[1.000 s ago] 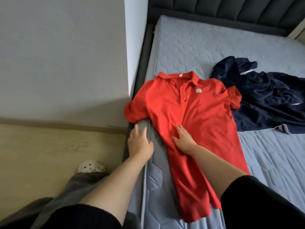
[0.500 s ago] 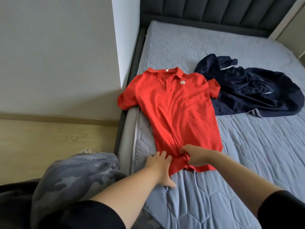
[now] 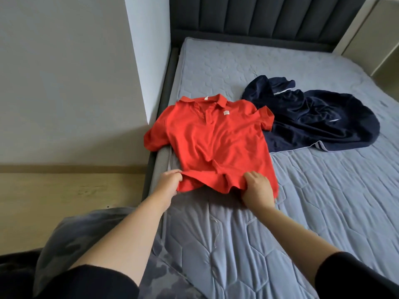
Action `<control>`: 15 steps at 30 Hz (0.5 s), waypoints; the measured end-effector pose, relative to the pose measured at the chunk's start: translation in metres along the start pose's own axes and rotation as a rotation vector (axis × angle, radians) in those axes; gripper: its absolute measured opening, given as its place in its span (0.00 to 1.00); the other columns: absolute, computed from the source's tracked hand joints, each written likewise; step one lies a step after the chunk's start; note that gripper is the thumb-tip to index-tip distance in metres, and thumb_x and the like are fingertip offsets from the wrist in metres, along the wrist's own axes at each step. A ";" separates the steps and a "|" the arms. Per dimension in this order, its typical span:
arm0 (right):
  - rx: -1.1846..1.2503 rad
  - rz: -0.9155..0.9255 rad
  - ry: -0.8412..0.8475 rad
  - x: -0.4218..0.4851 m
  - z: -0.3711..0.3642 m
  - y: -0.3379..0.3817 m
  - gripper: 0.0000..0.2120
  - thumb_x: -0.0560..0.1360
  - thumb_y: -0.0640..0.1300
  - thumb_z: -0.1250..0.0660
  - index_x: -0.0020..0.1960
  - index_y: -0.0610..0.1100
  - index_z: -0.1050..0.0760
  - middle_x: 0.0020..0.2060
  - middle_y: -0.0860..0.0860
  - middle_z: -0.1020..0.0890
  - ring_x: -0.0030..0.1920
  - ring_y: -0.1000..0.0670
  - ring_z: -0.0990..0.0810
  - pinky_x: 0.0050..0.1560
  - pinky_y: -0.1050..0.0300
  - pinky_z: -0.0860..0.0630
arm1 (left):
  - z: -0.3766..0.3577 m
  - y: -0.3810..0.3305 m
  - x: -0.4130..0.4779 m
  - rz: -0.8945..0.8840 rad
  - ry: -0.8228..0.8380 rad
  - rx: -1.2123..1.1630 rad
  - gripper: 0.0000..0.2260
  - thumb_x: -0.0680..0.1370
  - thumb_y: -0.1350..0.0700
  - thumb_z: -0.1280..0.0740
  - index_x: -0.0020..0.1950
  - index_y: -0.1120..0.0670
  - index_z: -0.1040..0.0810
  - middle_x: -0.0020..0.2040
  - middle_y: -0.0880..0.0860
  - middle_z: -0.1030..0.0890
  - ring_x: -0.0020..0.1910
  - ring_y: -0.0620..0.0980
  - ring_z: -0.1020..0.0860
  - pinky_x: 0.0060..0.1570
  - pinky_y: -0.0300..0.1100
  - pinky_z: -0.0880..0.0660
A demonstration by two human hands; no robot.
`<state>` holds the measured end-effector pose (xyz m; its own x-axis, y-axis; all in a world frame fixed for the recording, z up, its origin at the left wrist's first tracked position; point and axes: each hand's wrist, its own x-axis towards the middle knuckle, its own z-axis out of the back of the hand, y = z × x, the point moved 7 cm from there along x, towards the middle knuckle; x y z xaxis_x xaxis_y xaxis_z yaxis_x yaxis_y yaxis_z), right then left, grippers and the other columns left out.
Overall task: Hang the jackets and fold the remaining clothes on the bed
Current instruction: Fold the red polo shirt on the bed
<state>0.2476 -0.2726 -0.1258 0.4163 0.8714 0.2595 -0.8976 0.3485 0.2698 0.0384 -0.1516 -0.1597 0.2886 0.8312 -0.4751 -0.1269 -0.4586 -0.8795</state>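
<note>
A red polo shirt (image 3: 216,137) lies face up on the grey quilted mattress (image 3: 323,201), collar toward the headboard, its left sleeve hanging over the bed's edge. My left hand (image 3: 170,183) pinches the left corner of the hem. My right hand (image 3: 257,188) grips the right part of the hem. The bottom edge is lifted and bunched between both hands. A dark navy garment (image 3: 313,119) with thin white trim lies crumpled to the right of the shirt, touching its right sleeve.
A dark padded headboard (image 3: 269,18) stands at the far end. A white wall corner (image 3: 149,61) juts beside the bed's left edge, with wooden floor (image 3: 64,201) below. My knee in grey patterned trousers (image 3: 86,240) rests at the mattress edge.
Both hands slid from the shirt's middle down to its hem, took hold of it and drew it up toward the collar. The view moved back from the bed.
</note>
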 end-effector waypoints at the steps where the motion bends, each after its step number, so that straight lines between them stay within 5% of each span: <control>1: 0.015 -0.025 -0.066 0.004 0.009 -0.003 0.09 0.56 0.27 0.32 0.32 0.36 0.30 0.31 0.38 0.25 0.32 0.37 0.25 0.32 0.48 0.34 | 0.005 -0.004 0.001 -0.014 -0.029 -0.049 0.16 0.73 0.70 0.46 0.34 0.54 0.26 0.31 0.54 0.27 0.32 0.48 0.30 0.32 0.37 0.32; 4: 0.040 -0.194 -0.155 0.015 0.024 -0.027 0.06 0.60 0.27 0.39 0.36 0.33 0.28 0.39 0.35 0.25 0.41 0.36 0.26 0.39 0.45 0.34 | 0.014 -0.010 0.000 0.020 -0.071 -0.255 0.16 0.74 0.70 0.49 0.38 0.55 0.25 0.35 0.55 0.26 0.34 0.49 0.28 0.33 0.37 0.30; 8: 0.041 -0.389 -0.137 0.014 0.027 -0.059 0.09 0.67 0.28 0.41 0.45 0.32 0.25 0.47 0.37 0.25 0.49 0.37 0.28 0.47 0.46 0.33 | 0.006 -0.006 -0.004 0.085 0.082 -0.277 0.15 0.77 0.65 0.47 0.40 0.53 0.24 0.33 0.52 0.20 0.35 0.48 0.24 0.34 0.37 0.28; 12: 0.166 -0.438 -0.254 0.002 0.039 -0.076 0.10 0.68 0.28 0.42 0.44 0.35 0.24 0.46 0.43 0.26 0.49 0.40 0.28 0.43 0.51 0.33 | 0.015 -0.018 0.000 -0.272 -0.048 0.420 0.13 0.75 0.67 0.42 0.36 0.54 0.23 0.31 0.53 0.25 0.35 0.49 0.28 0.33 0.34 0.32; 15: 0.357 -0.581 -0.330 -0.008 0.038 -0.089 0.15 0.70 0.29 0.44 0.49 0.41 0.23 0.50 0.46 0.26 0.50 0.44 0.26 0.43 0.56 0.36 | -0.005 -0.001 -0.001 -0.369 0.169 0.888 0.10 0.71 0.62 0.40 0.32 0.53 0.25 0.31 0.51 0.24 0.35 0.51 0.27 0.36 0.42 0.33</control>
<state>0.3296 -0.3241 -0.1169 0.8801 0.4136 0.2334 -0.4430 0.5381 0.7171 0.0427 -0.1533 -0.1578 0.5769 0.7875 -0.2168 -0.6507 0.2825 -0.7049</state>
